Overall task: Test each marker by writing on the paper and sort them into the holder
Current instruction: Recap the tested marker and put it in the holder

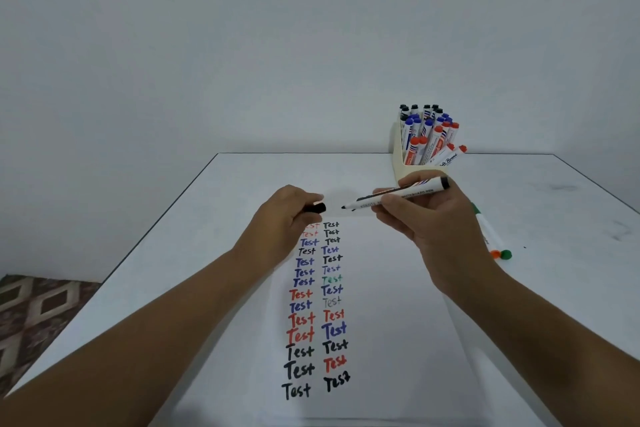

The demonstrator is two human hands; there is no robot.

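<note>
A black marker point(398, 194) is held in the right hand point(433, 218), its barrel pinched by curled fingers point(388, 206); its long axis runs nearly level, left to right, with the bare tip pointing left and slightly near, and the black rear end pointing right toward the holder; the tip hangs above the far end of the paper point(381, 305), not yet seen to touch it. The black cap point(316, 208) is gripped in the left hand point(287, 218), fingers curled round it, its open end turned right toward the tip; cap and tip lie near each other on almost one line, a small gap between them, so either a capping or a writing move could follow, and which is meant cannot be told.

On the barrel "WHITEBOARD PEN" can be read; the rest of the print is too blurred. On the paper two columns of the word "Test" are written in black, blue, red and one green; the free space for another word is judged to lie at the far end, just under the tip.

The cream holder point(398, 156) stands at the far right of the worktop point(207, 236), filled with black-, blue- and red-capped markers in groups; one label there is in script that cannot be made out surely. Two loose markers point(490, 236), capped green and orange, lie right of the right hand.
</note>
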